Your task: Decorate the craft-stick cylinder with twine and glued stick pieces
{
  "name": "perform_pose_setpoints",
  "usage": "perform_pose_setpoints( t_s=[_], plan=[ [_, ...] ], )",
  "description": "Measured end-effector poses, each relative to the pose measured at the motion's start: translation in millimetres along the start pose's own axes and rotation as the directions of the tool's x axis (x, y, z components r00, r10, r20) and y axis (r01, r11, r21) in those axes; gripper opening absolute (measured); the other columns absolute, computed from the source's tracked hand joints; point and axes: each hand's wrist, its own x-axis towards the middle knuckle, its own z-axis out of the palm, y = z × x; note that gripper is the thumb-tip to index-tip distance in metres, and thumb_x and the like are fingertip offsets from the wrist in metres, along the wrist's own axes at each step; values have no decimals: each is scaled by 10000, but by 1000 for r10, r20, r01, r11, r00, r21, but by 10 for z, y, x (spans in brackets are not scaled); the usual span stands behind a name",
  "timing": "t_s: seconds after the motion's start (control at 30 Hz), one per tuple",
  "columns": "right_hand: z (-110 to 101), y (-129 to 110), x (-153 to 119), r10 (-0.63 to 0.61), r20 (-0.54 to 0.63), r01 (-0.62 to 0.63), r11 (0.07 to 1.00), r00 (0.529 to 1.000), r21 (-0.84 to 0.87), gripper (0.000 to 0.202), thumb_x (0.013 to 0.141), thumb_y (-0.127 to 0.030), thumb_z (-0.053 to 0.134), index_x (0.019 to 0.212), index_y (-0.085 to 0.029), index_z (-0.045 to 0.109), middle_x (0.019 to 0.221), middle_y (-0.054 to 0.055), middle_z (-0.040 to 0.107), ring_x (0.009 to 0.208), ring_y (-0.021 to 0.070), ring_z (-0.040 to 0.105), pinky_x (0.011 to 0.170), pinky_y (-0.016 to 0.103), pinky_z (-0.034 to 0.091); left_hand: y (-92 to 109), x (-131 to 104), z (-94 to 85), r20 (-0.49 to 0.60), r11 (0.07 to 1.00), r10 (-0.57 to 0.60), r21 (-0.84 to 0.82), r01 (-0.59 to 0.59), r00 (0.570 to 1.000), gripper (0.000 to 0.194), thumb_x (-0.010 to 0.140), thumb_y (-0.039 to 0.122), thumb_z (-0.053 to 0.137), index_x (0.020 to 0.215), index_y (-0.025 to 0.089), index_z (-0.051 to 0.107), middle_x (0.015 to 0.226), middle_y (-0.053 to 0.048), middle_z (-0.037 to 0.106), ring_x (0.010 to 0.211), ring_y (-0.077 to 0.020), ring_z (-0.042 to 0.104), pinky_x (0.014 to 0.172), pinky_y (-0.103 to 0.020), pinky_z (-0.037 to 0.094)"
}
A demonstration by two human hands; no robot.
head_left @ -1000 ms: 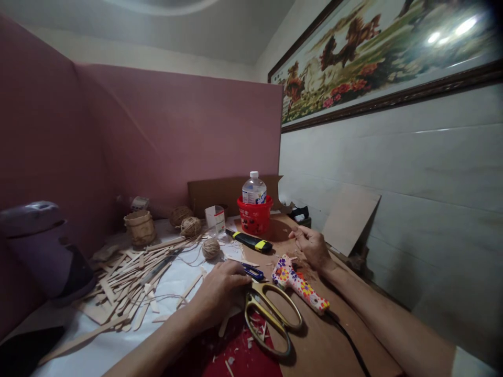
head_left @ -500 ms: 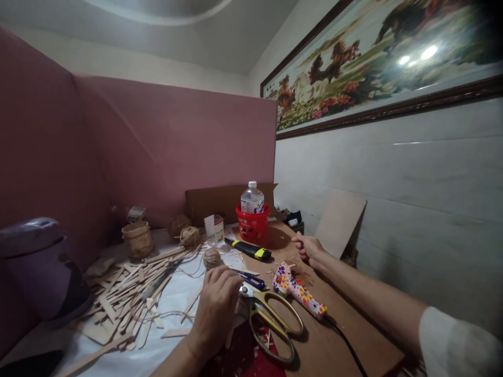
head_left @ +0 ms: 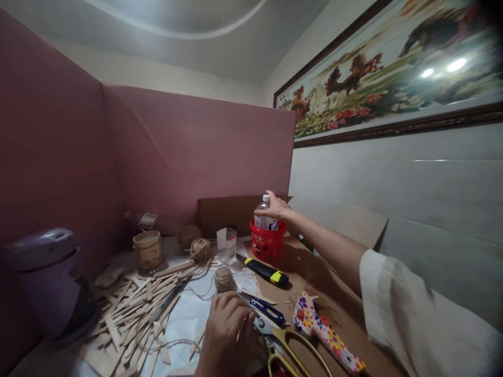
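My right hand [head_left: 277,206] reaches to a clear plastic bottle [head_left: 262,222] with a white cap, standing in a red bucket [head_left: 268,243]. Its fingers are spread around the bottle's upper part, one raised beside the cap and another across the front; firm contact cannot be made out. Low in the middle, my left hand [head_left: 228,330] is closed with curled fingers, and whatever they hold is hidden. Beside it lie gold-handled scissors [head_left: 293,350] and blue thread snips [head_left: 268,310]. A ball of twine [head_left: 224,279] sits just beyond its knuckles.
Loose wooden sticks [head_left: 129,309] cover the left side. A flower-patterned glue gun [head_left: 326,332] and a black-yellow utility knife [head_left: 267,271] lie on the brown board. A wooden cup [head_left: 148,253], a clear plastic cup [head_left: 227,245] and a purple lidded container [head_left: 51,288] stand around.
My right hand has moved from above the board's right side, forward and left to the bottle, its fingers spreading. My left hand stays low near the scissors. The view has shifted.
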Motion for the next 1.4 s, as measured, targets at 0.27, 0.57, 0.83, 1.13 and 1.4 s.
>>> perform_pose_setpoints(
  t_s=[0.27, 0.57, 0.83, 1.13, 1.4],
  plan=[
    [106, -48, 11, -144, -35, 137, 979, 989, -151, 579, 849, -430, 660, 1333, -168, 479, 1215, 126, 615, 1056, 275, 621, 896, 483, 503, -77, -86, 143, -64, 998, -21, -60, 17, 998, 165, 881, 112, 463, 797, 216, 560, 709, -33, 647, 777, -217, 586, 730, -399, 427],
    [-615, -423, 223, -251, -288, 217, 966, 924, -143, 994, 607, -544, 769, 1406, -99, 379, 1078, 164, 691, 982, 345, 657, 827, 440, 514, -87, -76, 87, -16, 998, -39, -42, 38, 999, 161, 859, 75, 491, 814, 214, 559, 745, -26, 654, 817, -206, 584, 766, -401, 442],
    [-890, 36, 278, -203, -522, 99, 970, 828, -221, 916, 654, -440, 749, 1394, -100, 330, 1187, 244, 620, 1063, 392, 586, 874, 510, 438, -103, -28, 21, 81, 999, 39, 11, -40, 996, 164, 824, 51, 530, 831, 214, 539, 746, -28, 661, 803, -210, 610, 726, -380, 478],
    [-306, 464, 154, -67, -422, -8, 985, 904, -173, 846, 668, -525, 712, 1344, -123, 400, 1119, 206, 685, 966, 349, 663, 779, 411, 494, -151, -50, 40, 116, 998, 40, 44, -46, 992, 152, 833, 58, 536, 847, 208, 552, 748, -22, 664, 811, -204, 609, 734, -371, 477],
    [-77, 268, 118, -108, -303, 58, 984, 947, -168, 854, 675, -525, 748, 1368, -155, 413, 1071, 151, 713, 975, 319, 674, 801, 390, 514, -190, -50, 15, 142, 997, 61, 45, -68, 988, 166, 826, 55, 552, 879, 212, 551, 768, -11, 672, 832, -189, 607, 758, -349, 472]
  ],
)
